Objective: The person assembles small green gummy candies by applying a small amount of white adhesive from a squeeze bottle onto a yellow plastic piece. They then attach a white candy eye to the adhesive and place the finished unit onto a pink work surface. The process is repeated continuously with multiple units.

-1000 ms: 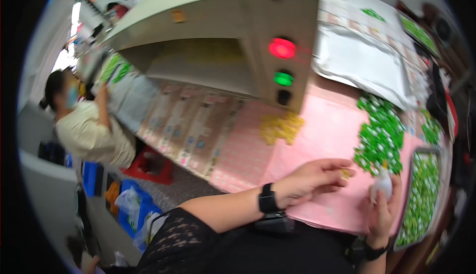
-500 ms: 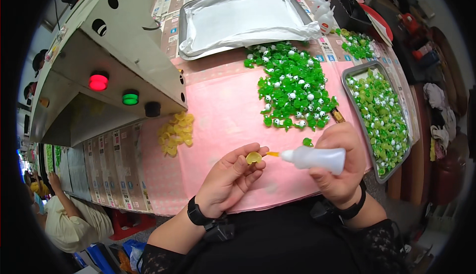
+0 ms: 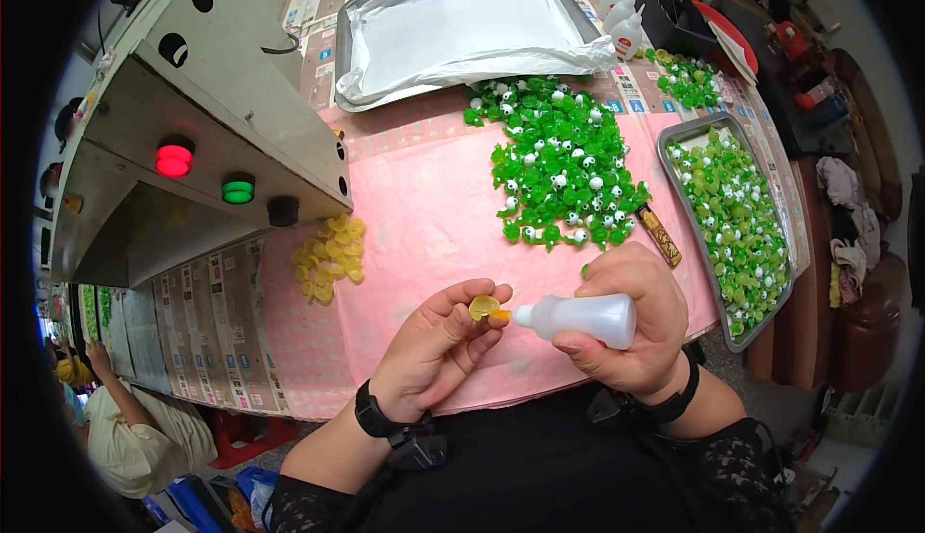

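Between the thumb and fingers of my left hand (image 3: 438, 342) is a small translucent yellow cup-shaped piece (image 3: 483, 307). My right hand (image 3: 631, 326) grips a white squeeze bottle (image 3: 586, 321), tilted on its side with the orange nozzle tip (image 3: 500, 314) at the edge of the yellow piece. Whether any liquid is leaving the tip cannot be made out. Several matching yellow pieces (image 3: 330, 258) lie to the left on the pink cloth (image 3: 414, 205). Beyond my right hand spreads a pile of green pieces with white eye-like balls (image 3: 564, 167).
A metal machine (image 3: 241, 99) with red and green buttons stands at the left. A paper-lined tray (image 3: 453, 32) sits at the back. To the right are a tray of green pieces (image 3: 727, 225) and a dark patterned stick (image 3: 659, 235). Another person (image 3: 145, 427) works at far left.
The bottle has moved left, bringing its orange tip to the yellow piece. My left hand has shifted slightly left, and the cup-shaped piece has turned in its fingers.
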`<state>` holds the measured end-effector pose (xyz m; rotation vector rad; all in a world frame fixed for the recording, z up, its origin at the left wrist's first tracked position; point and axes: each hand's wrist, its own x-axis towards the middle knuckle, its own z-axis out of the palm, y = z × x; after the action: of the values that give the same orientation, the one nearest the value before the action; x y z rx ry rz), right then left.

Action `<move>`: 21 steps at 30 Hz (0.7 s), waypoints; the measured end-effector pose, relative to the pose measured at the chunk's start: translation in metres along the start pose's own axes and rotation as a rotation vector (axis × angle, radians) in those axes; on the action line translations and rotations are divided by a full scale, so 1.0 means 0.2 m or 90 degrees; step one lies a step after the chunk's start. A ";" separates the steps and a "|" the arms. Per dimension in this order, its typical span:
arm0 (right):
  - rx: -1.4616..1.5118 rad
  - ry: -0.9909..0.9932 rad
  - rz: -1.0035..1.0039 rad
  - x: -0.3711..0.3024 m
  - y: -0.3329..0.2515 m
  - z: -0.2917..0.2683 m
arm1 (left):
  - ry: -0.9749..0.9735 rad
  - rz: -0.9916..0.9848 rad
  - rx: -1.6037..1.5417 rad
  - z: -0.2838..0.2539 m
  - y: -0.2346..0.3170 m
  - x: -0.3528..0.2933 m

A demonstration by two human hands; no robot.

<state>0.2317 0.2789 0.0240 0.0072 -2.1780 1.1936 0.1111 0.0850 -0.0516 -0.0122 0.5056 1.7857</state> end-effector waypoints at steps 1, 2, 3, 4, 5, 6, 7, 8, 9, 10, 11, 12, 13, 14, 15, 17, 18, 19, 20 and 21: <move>0.001 -0.003 0.001 0.00 0.00 0.00 | 0.002 0.000 0.001 0.00 0.00 0.00; 0.003 -0.005 0.003 0.00 0.00 0.00 | 0.002 0.000 0.003 0.00 0.00 0.00; 0.004 -0.008 0.005 0.00 0.00 0.00 | 0.003 0.001 0.004 0.00 0.00 0.00; 0.003 -0.009 0.004 0.00 0.00 0.00 | 0.002 0.001 0.005 0.00 0.00 0.00; 0.002 -0.010 0.003 0.00 0.00 0.01 | 0.002 0.000 0.006 0.00 0.00 0.00; 0.000 -0.011 0.003 0.00 -0.01 0.01 | 0.002 0.000 0.007 0.00 0.00 0.00; -0.004 -0.011 0.002 0.00 -0.01 0.01 | 0.004 0.000 0.007 0.00 0.00 0.00; -0.009 -0.010 0.002 0.01 0.00 0.00 | 0.001 -0.001 0.002 0.00 0.00 0.00; -0.013 -0.009 0.002 0.01 0.00 0.00 | -0.003 -0.002 -0.002 0.00 0.00 0.00; -0.011 -0.002 0.001 0.01 0.00 0.00 | -0.006 -0.003 -0.007 0.00 0.00 0.00; -0.009 0.005 0.000 0.01 0.00 0.00 | -0.007 -0.002 -0.007 0.00 0.00 0.00; -0.007 0.011 0.000 0.01 0.00 0.00 | -0.007 -0.002 -0.008 0.00 0.00 0.00; -0.008 0.012 -0.001 0.01 0.00 -0.01 | -0.007 -0.002 -0.009 -0.01 0.00 0.00; -0.009 0.013 -0.003 0.02 0.00 -0.02 | -0.006 -0.003 -0.006 -0.01 0.00 0.00; -0.010 0.014 -0.004 0.02 0.00 -0.02 | -0.004 -0.003 -0.003 -0.01 0.00 0.00; -0.010 0.017 -0.007 0.02 0.00 -0.03 | 0.000 -0.004 0.001 0.00 0.00 0.00; -0.010 0.018 -0.008 0.02 -0.01 -0.03 | 0.001 -0.004 0.002 0.01 0.00 0.00; -0.012 0.015 -0.009 0.02 -0.01 -0.03 | 0.004 -0.003 0.004 0.01 0.00 0.00; -0.014 0.011 -0.010 0.03 -0.01 -0.03 | 0.004 -0.002 0.006 0.01 0.00 0.00; -0.016 0.007 -0.011 0.02 -0.01 -0.03 | 0.004 -0.001 0.009 0.01 0.00 0.00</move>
<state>0.2318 0.2844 0.0304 0.0087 -2.1787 1.1537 0.1115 0.0857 -0.0491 -0.0098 0.5223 1.7805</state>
